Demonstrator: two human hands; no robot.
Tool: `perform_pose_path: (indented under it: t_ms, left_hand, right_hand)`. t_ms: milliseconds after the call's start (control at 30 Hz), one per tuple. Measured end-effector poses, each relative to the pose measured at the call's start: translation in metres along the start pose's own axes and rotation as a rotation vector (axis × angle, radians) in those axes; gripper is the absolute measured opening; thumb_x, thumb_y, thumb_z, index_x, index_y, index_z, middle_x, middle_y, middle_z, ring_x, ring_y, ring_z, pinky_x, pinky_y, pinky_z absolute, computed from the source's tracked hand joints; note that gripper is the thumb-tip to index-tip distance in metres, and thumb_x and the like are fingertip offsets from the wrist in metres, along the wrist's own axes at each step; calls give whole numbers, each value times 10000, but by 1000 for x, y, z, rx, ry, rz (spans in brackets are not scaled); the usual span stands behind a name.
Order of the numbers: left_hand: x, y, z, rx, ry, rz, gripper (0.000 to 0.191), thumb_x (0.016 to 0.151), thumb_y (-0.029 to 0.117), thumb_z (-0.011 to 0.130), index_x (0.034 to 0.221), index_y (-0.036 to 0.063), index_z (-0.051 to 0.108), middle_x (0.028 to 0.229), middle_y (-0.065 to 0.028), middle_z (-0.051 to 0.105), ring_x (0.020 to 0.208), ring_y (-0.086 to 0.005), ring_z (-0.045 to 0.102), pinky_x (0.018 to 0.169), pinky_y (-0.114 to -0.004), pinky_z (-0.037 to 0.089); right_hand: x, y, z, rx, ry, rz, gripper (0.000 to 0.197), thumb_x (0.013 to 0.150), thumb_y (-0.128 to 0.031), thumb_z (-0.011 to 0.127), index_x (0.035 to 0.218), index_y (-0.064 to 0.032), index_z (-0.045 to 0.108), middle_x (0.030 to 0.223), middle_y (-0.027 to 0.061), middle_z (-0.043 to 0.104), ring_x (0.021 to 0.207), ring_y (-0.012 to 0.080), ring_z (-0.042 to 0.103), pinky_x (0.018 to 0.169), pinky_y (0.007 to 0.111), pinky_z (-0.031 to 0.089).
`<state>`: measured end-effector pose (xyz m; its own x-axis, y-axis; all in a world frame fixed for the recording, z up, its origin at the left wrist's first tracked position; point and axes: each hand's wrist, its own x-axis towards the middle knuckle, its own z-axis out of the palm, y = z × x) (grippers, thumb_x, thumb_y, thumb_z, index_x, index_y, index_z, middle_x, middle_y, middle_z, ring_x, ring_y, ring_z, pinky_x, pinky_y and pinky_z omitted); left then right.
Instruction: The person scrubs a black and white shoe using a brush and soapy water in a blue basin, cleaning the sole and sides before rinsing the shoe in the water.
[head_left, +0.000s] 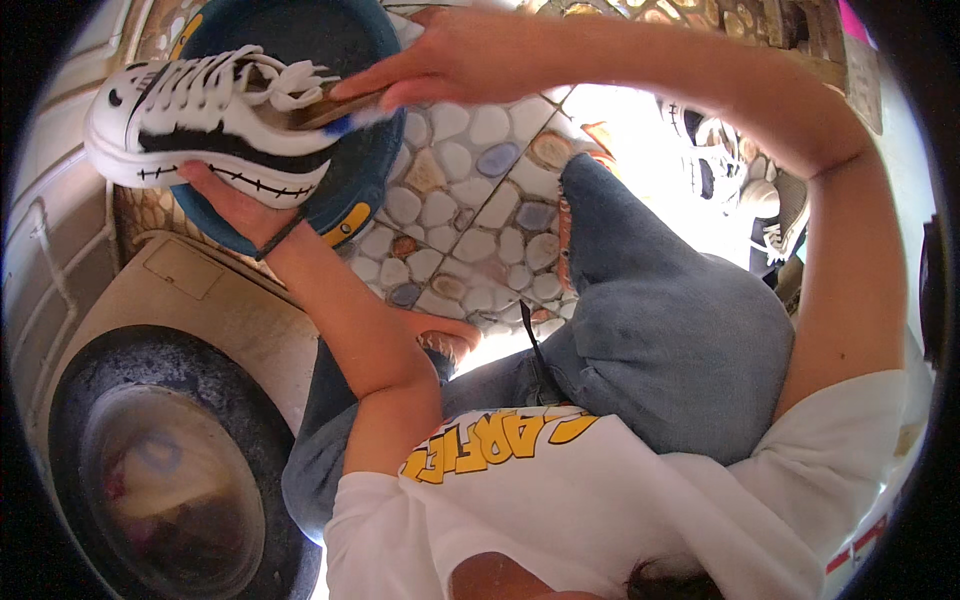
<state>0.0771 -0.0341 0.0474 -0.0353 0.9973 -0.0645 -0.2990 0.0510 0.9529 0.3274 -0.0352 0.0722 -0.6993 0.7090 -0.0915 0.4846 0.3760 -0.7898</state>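
A white sneaker (225, 135) with black patches, stitch marks and white laces lies on its side above a blue plastic basin (394, 142) with yellow-orange handles. My left hand (244, 206) holds it from below, near the sole; a dark band circles that wrist. My right hand (457, 64), slightly blurred, grips a brush (337, 116) at the shoe's heel opening. The brush has a brownish body and a blue and white part; its bristles cannot be made out clearly. The basin's inside looks dark beneath the shoe.
Pebble-patterned floor tiles (465, 172) lie between the basin and my jeans-covered legs. A washing machine (187, 277) with a dark round lid stands at the lower left. More sneakers (712, 165) stand on the bright floor at the right. White pipes (56, 262) run along the left wall.
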Motion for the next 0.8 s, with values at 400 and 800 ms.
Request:
perform_pose_path:
  t_ms: [400, 800]
  left_hand:
    - [2, -8, -4, 64, 122, 82, 689, 872, 432, 645, 1303, -63, 435, 1232, -175, 550, 1055, -258, 589, 896, -359, 505]
    - [6, -12, 10, -116, -41, 86, 697, 934, 570, 436, 1413, 74, 336, 1418, -103, 408, 1261, -265, 441, 1053, -409, 361]
  right_hand:
    - [-7, 0, 24, -422, 67, 42, 408, 969, -418, 447, 1341, -258, 502, 835, 90, 662, 734, 220, 646, 587, 314, 494]
    - [18, -5, 17, 469, 288, -39, 401, 978, -502, 399, 1143, -191, 591, 720, 41, 577, 524, 154, 552, 446, 281, 429]
